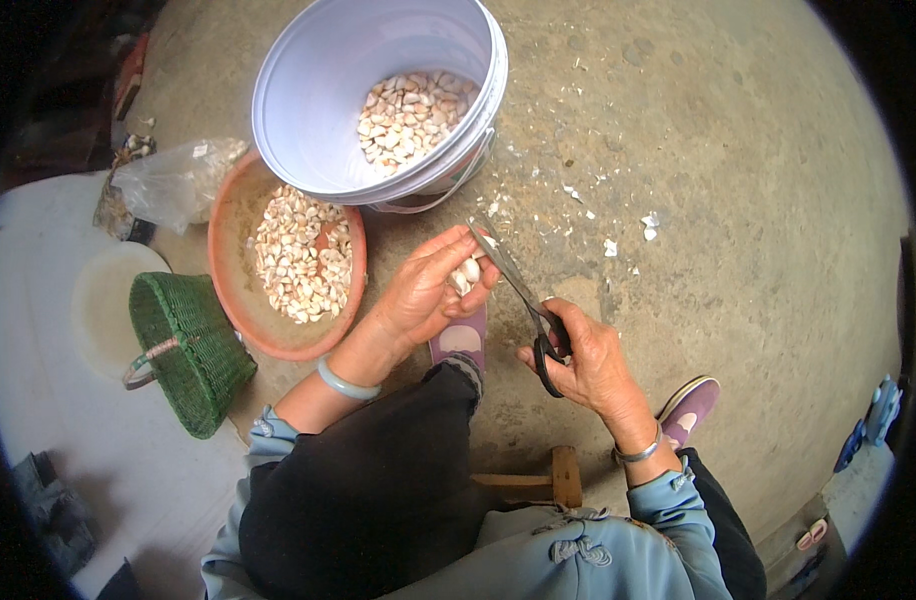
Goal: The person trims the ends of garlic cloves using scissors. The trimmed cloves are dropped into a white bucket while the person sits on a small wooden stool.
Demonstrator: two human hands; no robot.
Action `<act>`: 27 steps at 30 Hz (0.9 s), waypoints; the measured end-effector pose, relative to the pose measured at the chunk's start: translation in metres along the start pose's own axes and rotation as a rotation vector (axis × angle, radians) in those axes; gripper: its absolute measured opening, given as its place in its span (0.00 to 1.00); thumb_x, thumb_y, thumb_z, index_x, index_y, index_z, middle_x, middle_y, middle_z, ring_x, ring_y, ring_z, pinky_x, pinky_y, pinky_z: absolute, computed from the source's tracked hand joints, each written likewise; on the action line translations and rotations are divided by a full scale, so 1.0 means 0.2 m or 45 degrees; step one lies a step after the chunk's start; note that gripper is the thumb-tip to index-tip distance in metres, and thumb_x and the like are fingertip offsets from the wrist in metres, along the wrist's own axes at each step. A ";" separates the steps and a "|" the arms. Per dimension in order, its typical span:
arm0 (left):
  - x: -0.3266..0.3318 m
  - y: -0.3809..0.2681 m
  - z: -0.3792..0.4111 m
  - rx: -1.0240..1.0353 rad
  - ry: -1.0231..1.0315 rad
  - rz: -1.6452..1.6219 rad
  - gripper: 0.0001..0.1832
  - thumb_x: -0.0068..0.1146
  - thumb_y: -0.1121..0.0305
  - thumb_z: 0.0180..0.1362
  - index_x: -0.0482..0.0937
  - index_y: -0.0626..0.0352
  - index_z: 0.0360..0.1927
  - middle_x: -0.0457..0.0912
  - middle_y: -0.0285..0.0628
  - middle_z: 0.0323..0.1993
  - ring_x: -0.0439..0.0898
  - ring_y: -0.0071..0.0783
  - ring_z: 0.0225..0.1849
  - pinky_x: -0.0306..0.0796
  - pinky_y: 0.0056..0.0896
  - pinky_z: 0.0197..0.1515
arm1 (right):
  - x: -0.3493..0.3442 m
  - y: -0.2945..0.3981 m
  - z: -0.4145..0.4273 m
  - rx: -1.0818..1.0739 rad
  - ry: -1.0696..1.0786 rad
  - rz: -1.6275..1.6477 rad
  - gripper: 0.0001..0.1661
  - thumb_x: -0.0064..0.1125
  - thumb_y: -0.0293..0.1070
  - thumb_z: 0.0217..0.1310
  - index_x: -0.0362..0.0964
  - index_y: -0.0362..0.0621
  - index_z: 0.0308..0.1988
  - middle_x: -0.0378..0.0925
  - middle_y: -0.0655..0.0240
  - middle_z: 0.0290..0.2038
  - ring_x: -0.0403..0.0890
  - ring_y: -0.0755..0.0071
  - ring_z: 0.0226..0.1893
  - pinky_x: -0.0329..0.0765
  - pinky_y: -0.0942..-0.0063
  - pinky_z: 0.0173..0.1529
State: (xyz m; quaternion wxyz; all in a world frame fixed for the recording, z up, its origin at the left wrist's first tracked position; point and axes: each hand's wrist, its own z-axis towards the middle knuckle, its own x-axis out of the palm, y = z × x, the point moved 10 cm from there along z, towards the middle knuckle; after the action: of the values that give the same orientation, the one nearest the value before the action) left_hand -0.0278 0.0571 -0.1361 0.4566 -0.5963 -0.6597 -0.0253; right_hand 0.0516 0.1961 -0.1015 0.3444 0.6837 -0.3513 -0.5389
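Note:
My left hand point(430, 281) holds several garlic cloves point(467, 274) in its curled fingers, with one clove pinched between thumb and fingertip. In my right hand point(591, 358) is a pair of black-handled scissors point(536, 304). Their blades reach across to the pinched clove, partly parted at the tips. Left of my left hand lies an oval terracotta-coloured basin point(236, 300) with many cloves on its bottom. Beyond it stands a white plastic bucket point(315, 97), tilted in view, with a layer of cloves at the bottom.
A green woven basket point(195, 352) lies on its side near a round pale lid-like disc point(112, 300). A clear plastic bag point(176, 176) sits behind the basin. Scraps of garlic skin point(611, 247) litter the concrete floor point(743, 247). A wooden stool point(566, 476) is beneath me.

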 end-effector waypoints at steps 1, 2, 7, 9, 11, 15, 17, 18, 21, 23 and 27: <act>0.00 0.01 0.00 -0.009 0.000 0.013 0.11 0.41 0.63 0.73 0.71 0.59 0.45 0.77 0.42 0.28 0.67 0.19 0.19 0.56 0.17 0.17 | 0.00 0.01 0.00 -0.015 -0.021 -0.016 0.31 0.74 0.43 0.49 0.69 0.43 0.49 0.73 0.63 0.23 0.77 0.57 0.21 0.75 0.65 0.27; 0.01 0.01 0.00 -0.014 0.017 0.025 0.11 0.42 0.63 0.73 0.71 0.59 0.44 0.77 0.42 0.29 0.67 0.19 0.19 0.55 0.17 0.17 | 0.00 0.00 0.00 -0.006 -0.014 -0.015 0.31 0.74 0.43 0.49 0.68 0.43 0.49 0.74 0.62 0.23 0.77 0.57 0.21 0.75 0.65 0.27; 0.01 0.04 0.00 -0.027 0.067 0.068 0.11 0.43 0.62 0.73 0.70 0.60 0.44 0.78 0.42 0.31 0.68 0.19 0.20 0.54 0.16 0.16 | -0.01 0.01 0.00 -0.009 -0.014 -0.014 0.31 0.74 0.41 0.49 0.69 0.42 0.49 0.74 0.62 0.23 0.77 0.57 0.20 0.74 0.66 0.26; 0.04 0.03 0.00 -0.019 0.013 0.089 0.12 0.42 0.62 0.73 0.69 0.60 0.43 0.76 0.41 0.28 0.67 0.19 0.19 0.55 0.17 0.17 | -0.02 0.01 -0.01 -0.038 -0.046 -0.027 0.29 0.73 0.40 0.50 0.69 0.42 0.49 0.74 0.61 0.23 0.77 0.57 0.20 0.74 0.66 0.26; 0.05 0.02 0.00 -0.017 -0.009 0.111 0.12 0.42 0.62 0.73 0.69 0.60 0.43 0.75 0.41 0.27 0.65 0.18 0.18 0.55 0.17 0.17 | -0.03 0.00 -0.01 -0.061 -0.068 -0.039 0.28 0.73 0.39 0.51 0.70 0.42 0.48 0.75 0.60 0.23 0.78 0.56 0.20 0.74 0.65 0.26; 0.06 0.04 0.00 -0.041 0.011 0.139 0.11 0.43 0.62 0.73 0.69 0.60 0.45 0.75 0.40 0.27 0.65 0.17 0.18 0.55 0.16 0.17 | -0.05 -0.03 -0.03 -0.121 -0.132 -0.053 0.26 0.72 0.38 0.52 0.71 0.41 0.48 0.76 0.59 0.23 0.79 0.56 0.21 0.74 0.65 0.26; 0.07 0.03 -0.01 -0.052 0.001 0.151 0.11 0.43 0.62 0.73 0.70 0.59 0.46 0.75 0.40 0.26 0.64 0.17 0.17 0.54 0.16 0.16 | -0.05 -0.07 -0.04 -0.070 -0.154 -0.003 0.25 0.73 0.38 0.52 0.72 0.41 0.47 0.75 0.59 0.22 0.78 0.57 0.20 0.74 0.67 0.26; 0.08 0.01 -0.02 -0.049 -0.010 0.165 0.11 0.43 0.62 0.73 0.70 0.59 0.47 0.75 0.39 0.26 0.64 0.17 0.17 0.54 0.16 0.15 | -0.05 -0.09 -0.03 -0.002 -0.156 0.045 0.25 0.73 0.38 0.52 0.72 0.40 0.47 0.75 0.59 0.21 0.78 0.59 0.19 0.73 0.68 0.26; 0.18 -0.17 -0.08 0.100 0.028 0.176 0.12 0.42 0.62 0.73 0.71 0.60 0.48 0.74 0.38 0.24 0.63 0.17 0.15 0.54 0.16 0.14 | -0.08 -0.20 -0.03 0.159 -0.203 0.111 0.25 0.74 0.38 0.52 0.74 0.39 0.46 0.72 0.63 0.18 0.74 0.69 0.18 0.71 0.73 0.25; 0.24 -0.44 -0.16 0.380 0.002 0.259 0.14 0.41 0.63 0.73 0.72 0.62 0.50 0.73 0.35 0.22 0.61 0.15 0.14 0.53 0.16 0.13 | -0.11 -0.26 -0.04 0.240 -0.229 0.144 0.25 0.75 0.38 0.52 0.74 0.39 0.46 0.70 0.66 0.17 0.70 0.75 0.17 0.69 0.75 0.24; 0.13 -0.89 -0.31 0.844 -0.283 0.368 0.19 0.39 0.67 0.74 0.68 0.71 0.60 0.75 0.38 0.29 0.66 0.15 0.20 0.57 0.14 0.17 | -0.11 -0.31 -0.05 0.374 -0.193 0.200 0.23 0.74 0.37 0.53 0.75 0.38 0.45 0.66 0.72 0.15 0.66 0.83 0.17 0.66 0.79 0.23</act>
State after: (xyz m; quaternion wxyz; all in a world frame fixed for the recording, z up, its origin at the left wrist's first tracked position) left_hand -0.1335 -0.0094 0.0074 0.5491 -0.5024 -0.5867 0.3192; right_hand 0.0636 0.2481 -0.1415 0.2544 0.6546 -0.5034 -0.5034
